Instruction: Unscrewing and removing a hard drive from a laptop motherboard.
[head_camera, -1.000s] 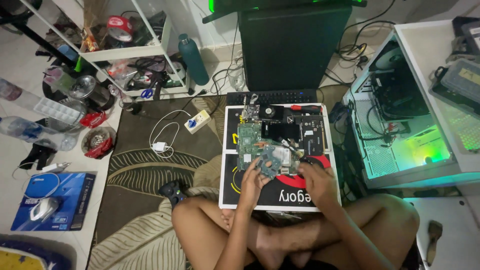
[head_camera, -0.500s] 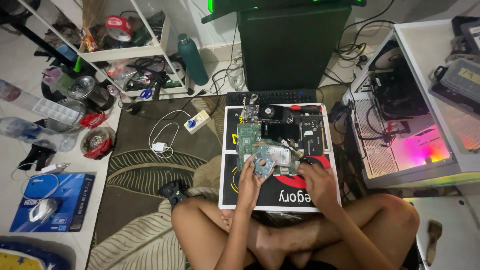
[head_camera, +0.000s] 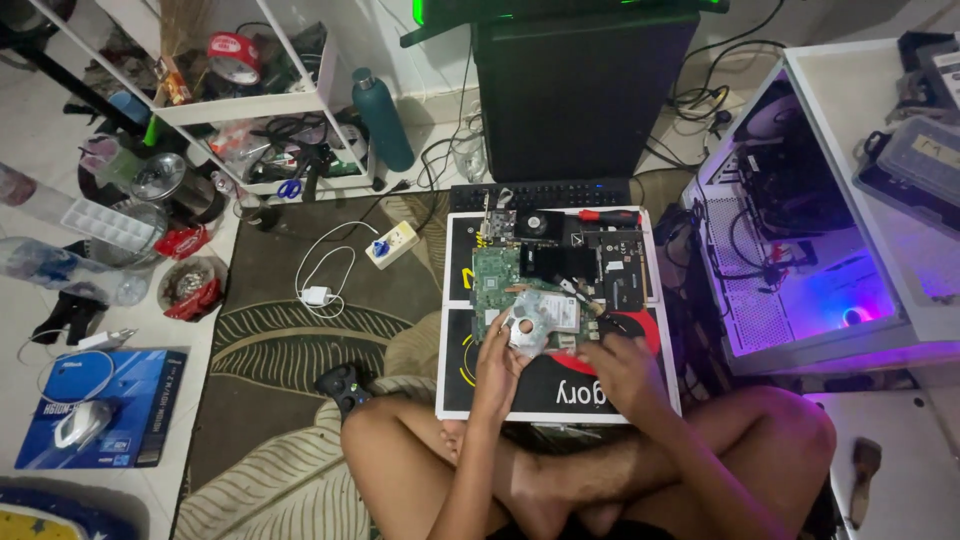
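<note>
- The left hand (head_camera: 497, 362) grips a silvery hard drive (head_camera: 535, 322) by its near edge, tilted above the green circuit board (head_camera: 497, 282) on the black mat (head_camera: 560, 390).
- The right hand (head_camera: 622, 366) rests on the mat with fingers loosely curled; I cannot tell whether they pinch anything.
- The drive looks rigid, compact and fairly dense, probably shock-sensitive (its metal faces likely slick), so its side edges seem the safest hold.

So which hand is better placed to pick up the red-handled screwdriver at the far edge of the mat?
Probably the right hand. It rests flat on the mat holding nothing, on the same side as the red-handled screwdriver. The left hand is busy, its fingers gripping the silver drive over the green circuit board.
</note>
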